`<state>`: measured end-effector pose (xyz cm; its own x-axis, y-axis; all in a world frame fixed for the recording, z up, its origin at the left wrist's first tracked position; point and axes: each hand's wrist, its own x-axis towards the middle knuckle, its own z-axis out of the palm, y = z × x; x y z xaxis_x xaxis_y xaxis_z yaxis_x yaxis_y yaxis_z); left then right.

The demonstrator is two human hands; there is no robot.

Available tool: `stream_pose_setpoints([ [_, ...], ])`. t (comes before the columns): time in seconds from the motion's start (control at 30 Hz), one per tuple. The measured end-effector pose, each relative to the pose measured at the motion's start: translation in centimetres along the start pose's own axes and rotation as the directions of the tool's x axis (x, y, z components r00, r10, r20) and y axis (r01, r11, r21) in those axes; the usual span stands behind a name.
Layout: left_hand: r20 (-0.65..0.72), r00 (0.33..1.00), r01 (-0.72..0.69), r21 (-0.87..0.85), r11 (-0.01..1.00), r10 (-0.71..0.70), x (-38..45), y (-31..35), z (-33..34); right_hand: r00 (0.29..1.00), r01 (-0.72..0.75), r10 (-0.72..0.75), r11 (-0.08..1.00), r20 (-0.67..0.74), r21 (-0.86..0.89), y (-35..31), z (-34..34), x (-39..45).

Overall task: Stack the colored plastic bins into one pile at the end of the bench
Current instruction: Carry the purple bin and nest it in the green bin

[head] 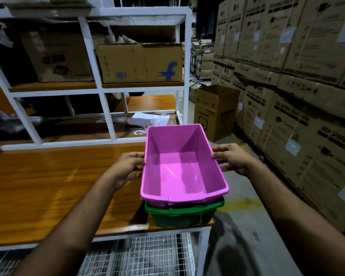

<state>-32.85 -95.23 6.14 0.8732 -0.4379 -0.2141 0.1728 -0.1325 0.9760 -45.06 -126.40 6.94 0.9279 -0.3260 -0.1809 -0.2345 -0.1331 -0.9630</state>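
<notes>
A pink plastic bin [179,166] sits nested in a green bin [182,216] at the right end of the wooden bench [58,186]. The green bin shows only its rim and front wall below the pink one. My left hand [128,167] grips the pink bin's left rim, thumb on top and fingers under the edge. My right hand [230,158] grips the right rim the same way. The pink bin is empty inside.
A white metal shelf frame [106,116] with cardboard boxes [139,62] stands behind the bench. Tall stacks of cartons [297,86] wall the right side across a concrete aisle. An open carton [215,110] stands on the floor. A wire-mesh shelf [143,253] lies under the bench.
</notes>
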Motion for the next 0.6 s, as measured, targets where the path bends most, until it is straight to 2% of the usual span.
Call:
stream_pose_setpoints([
  [0.1, -0.005, 1.000, 0.025, 0.083, 0.996, -0.025, 0.4, -1.7, 0.0, 1.000, -0.018, 0.017, 0.998, -0.019, -0.062, 1.3, 0.6, 0.1],
  [0.43, -0.071, 0.997, 0.014, 0.187, 0.982, -0.001, 0.3, -3.4, 1.3, 0.993, -0.054, 0.034, 0.983, -0.113, -0.176, 3.3, 1.5, 0.2],
  [0.6, -0.068, 0.995, 0.080, 0.195, 0.978, -0.068, 0.2, -3.9, 1.9, 0.983, -0.148, 0.123, 0.972, -0.139, -0.184, 3.8, 2.4, 0.1],
])
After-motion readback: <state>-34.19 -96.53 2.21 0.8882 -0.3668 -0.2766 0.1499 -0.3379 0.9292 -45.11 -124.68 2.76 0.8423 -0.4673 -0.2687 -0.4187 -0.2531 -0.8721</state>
